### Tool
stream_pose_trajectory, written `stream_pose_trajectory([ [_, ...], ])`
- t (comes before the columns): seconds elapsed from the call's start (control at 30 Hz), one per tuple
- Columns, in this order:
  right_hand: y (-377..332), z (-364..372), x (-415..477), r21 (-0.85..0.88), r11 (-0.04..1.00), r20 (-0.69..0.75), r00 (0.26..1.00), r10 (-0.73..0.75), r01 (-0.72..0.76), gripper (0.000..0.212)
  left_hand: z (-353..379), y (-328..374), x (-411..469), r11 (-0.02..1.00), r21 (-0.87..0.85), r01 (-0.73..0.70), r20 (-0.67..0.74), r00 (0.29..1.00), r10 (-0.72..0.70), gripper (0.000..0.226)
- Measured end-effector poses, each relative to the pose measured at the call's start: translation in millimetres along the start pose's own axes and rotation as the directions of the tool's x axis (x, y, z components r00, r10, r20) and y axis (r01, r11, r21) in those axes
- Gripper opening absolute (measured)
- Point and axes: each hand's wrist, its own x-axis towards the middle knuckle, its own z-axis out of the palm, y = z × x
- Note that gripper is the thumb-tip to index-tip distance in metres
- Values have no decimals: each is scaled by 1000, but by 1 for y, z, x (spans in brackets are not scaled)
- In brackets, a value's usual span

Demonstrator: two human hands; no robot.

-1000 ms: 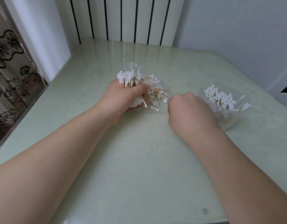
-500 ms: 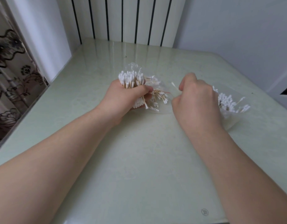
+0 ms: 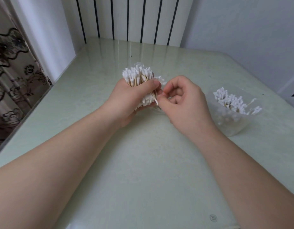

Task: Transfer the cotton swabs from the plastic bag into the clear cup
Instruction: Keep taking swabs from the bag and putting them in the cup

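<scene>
At the far left a patterned curtain (image 3: 12, 71) is seen beside the pale green counter (image 3: 143, 171). Left of centre, the left hand (image 3: 128, 98) is wrapped around a thick bundle of cotton swabs (image 3: 137, 76), its fingers (image 3: 153, 84) curled tight about the wooden stems, with the white tips standing above and below the fist. The crumpled plastic bag (image 3: 160, 80) is seen clinging to the bundle's far and right side, so most swabs are judged to be not yet transferred. Just to the right, the right hand (image 3: 186, 104) is brought against the lower edge of the bundle, with thumb and forefinger narrowed to a pinch on what seems to be one swab or a few; the exact number cannot be told. Well apart on the right, the clear cup (image 3: 234, 124) is stood on the counter, already partly filled with swabs whose tips rise above the rim. For the step to be done well, the bundle should be held firmly enough that neighbouring swabs are not dragged out, and the pinched ones should be drawn along their own length rather than sideways, so that none is snapped or scattered. The bag film should be kept out of the pinch. The swabs should then be carried over the cup's rim and lowered upright among those already there, since a tilted drop could leave them hanging over the edge.
</scene>
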Motion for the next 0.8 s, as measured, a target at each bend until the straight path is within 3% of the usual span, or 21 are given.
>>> stream_pose_trajectory([
  [0.1, 4, -1, 1, -161, 987, 22, 1000, -22, 26, 15, 0, 3, 0, 999, -32, 1, -72, 997, -3, 10],
  [0.27, 9, -1, 4, -490, 859, 167, 983, -78, 151, 34, -6, 4, 4, 999, -32, -5, -202, 979, -1, 12],
  [0.4, 22, 8, 14, -555, 786, 262, 954, -145, 272, 38, -14, 0, 9, 1000, 30, -6, -303, 953, 15, 9],
  [0.5, 34, 14, 19, -623, 711, 359, 927, -109, 325, 46, -18, 0, 12, 1000, 21, 2, -331, 943, 5, 9],
  [0.8, 23, 5, 23, -617, 710, 347, 927, -141, 339, 21, -12, 3, 9, 999, -17, 39, -223, 974, -41, 10],
])
